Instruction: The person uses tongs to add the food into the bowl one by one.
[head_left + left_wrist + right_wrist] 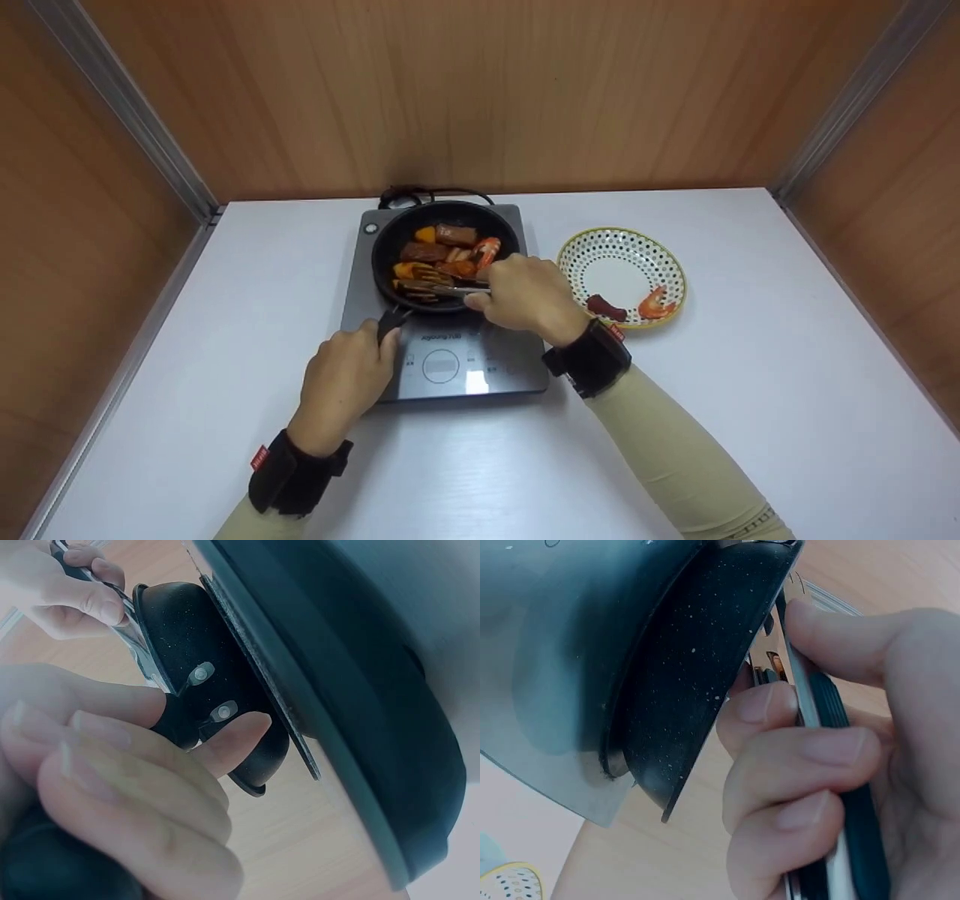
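A black frying pan (384, 244) sits on a grey induction cooker (517, 375). My left hand (345, 375) grips the pan's black handle (391, 321), with fingers curled round it in the left wrist view. The right hand (529, 292) holds metal tongs (463, 290) with dark grips (862, 832). Their fork-shaped ends lie over food at the near left of the pan. Brown meat pieces (455, 235), a shrimp (487, 249) and orange-yellow pieces (425, 235) are in the pan. Part of the food is hidden behind the right hand.
To the right stands a dotted plate (615, 274) with a yellow rim, bearing a shrimp (656, 304) and a dark red piece (606, 307). A black cable (454, 190) lies behind the cooker. Wooden panels (480, 97) enclose the white table (262, 262) at back and sides.
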Demonstrator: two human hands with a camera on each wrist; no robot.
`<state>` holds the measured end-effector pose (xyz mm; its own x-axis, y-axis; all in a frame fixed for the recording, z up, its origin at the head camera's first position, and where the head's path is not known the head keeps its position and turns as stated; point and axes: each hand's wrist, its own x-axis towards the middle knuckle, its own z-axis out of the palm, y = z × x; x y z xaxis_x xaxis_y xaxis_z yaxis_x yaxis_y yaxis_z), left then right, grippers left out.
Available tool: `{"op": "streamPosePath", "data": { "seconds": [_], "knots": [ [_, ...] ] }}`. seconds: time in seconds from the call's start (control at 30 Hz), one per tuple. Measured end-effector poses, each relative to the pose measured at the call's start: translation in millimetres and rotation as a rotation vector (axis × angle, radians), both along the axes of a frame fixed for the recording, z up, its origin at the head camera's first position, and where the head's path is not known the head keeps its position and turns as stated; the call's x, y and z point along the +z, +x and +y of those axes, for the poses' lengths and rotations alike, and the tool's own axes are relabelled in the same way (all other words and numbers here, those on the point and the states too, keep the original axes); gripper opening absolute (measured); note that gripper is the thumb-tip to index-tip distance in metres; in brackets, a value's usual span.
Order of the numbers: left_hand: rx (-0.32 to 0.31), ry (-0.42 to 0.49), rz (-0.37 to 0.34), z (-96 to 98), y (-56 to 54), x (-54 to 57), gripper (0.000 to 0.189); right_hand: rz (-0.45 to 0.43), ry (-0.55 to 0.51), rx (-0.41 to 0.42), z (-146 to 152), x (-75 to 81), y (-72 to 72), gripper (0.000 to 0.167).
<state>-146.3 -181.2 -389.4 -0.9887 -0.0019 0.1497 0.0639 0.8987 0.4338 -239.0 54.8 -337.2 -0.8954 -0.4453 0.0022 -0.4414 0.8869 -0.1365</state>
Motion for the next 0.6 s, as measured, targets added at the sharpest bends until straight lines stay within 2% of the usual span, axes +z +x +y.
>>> {"op": "streamPosePath", "data": {
  "seconds": [0.43, 0.6],
  "knots": [
    [0.018, 0.001, -0.025, 1.1, -0.4, -0.7, 0.035, 0.047, -0.048, 0.01, -2.1, -6.3, 1.5, 0.038],
    [0.021, -0.003, -0.023, 0.3, -0.5, -0.7, 0.035, 0.048, -0.091, 0.02, 6.5, -3.1, 5.3, 0.04]
  ]
}}
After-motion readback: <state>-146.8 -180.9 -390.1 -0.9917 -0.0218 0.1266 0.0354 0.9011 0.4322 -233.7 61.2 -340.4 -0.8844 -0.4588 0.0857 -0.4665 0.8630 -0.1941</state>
